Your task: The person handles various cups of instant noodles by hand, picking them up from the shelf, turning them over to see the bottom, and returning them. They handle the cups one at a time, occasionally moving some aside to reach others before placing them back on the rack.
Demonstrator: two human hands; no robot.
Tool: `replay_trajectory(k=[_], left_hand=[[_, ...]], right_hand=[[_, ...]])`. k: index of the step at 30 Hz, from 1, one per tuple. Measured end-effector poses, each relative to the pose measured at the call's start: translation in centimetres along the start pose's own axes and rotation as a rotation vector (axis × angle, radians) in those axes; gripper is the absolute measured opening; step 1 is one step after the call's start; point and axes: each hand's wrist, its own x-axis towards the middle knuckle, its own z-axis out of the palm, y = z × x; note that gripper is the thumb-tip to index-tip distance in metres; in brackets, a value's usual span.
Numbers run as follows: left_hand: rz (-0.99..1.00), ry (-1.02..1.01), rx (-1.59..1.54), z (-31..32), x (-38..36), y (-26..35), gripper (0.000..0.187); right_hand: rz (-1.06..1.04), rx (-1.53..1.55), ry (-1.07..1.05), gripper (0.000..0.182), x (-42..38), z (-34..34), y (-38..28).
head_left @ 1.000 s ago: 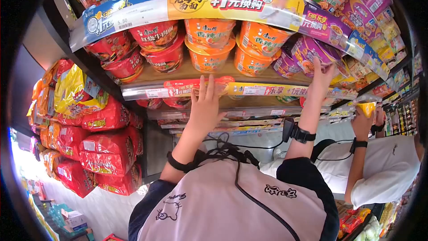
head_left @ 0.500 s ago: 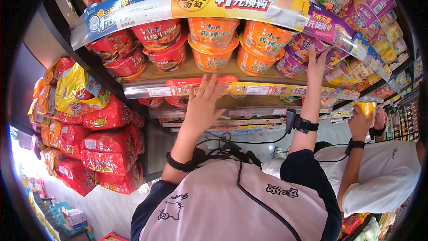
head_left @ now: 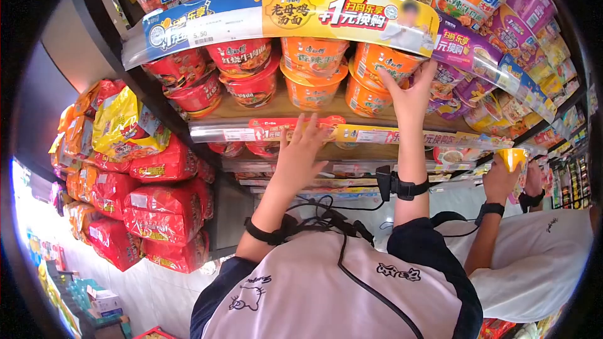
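My right hand (head_left: pixel 411 97) is at the upper orange instant noodle bowl (head_left: pixel 381 61) on the right of the orange stacks. Its thumb lies against the bowl's front and its fingers go round the right side, partly hidden. Beneath sits another orange bowl (head_left: pixel 366 98). My left hand (head_left: pixel 300 154) is open, fingers spread, in front of the price strip (head_left: pixel 251 132) on the shelf edge. Behind its fingertips stand two stacked orange bowls (head_left: pixel 312 91). To their left are red noodle bowls (head_left: pixel 250 90), and to the right, purple ones (head_left: pixel 445 78).
A curved promotional banner (head_left: pixel 352 12) overhangs the bowls. Red bagged noodle packs (head_left: pixel 162 213) are piled at the left beside the dark shelf end. On the right, a person in a white shirt (head_left: pixel 527 263) holds a yellow cup (head_left: pixel 512 159). A black cable (head_left: pixel 370 289) runs down my shirt.
My right hand has moved left from the purple bowls to the upper orange bowl. My left hand stays spread at the shelf edge. The view has shifted slightly.
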Motion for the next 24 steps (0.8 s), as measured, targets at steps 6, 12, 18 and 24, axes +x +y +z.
replay_trajectory(k=[6,12,18,24], left_hand=[[0.020,0.045,0.030,0.7,-0.3,-0.1,0.075],[0.012,0.022,0.052,0.9,-0.3,0.1,0.076],[0.048,0.043,0.027,0.8,-0.5,-0.2,0.080],[0.087,0.217,-0.199,0.4,0.1,0.5,0.093]], right_hand=[[0.024,0.311,0.076,0.082,-0.9,-0.4,0.0],[0.011,0.340,-0.031,0.090,-3.9,-5.0,-1.9],[0.095,0.544,0.026,0.112,-6.4,-7.4,-3.5],[0.239,0.620,-0.080,0.113,-7.6,-7.1,-3.0]])
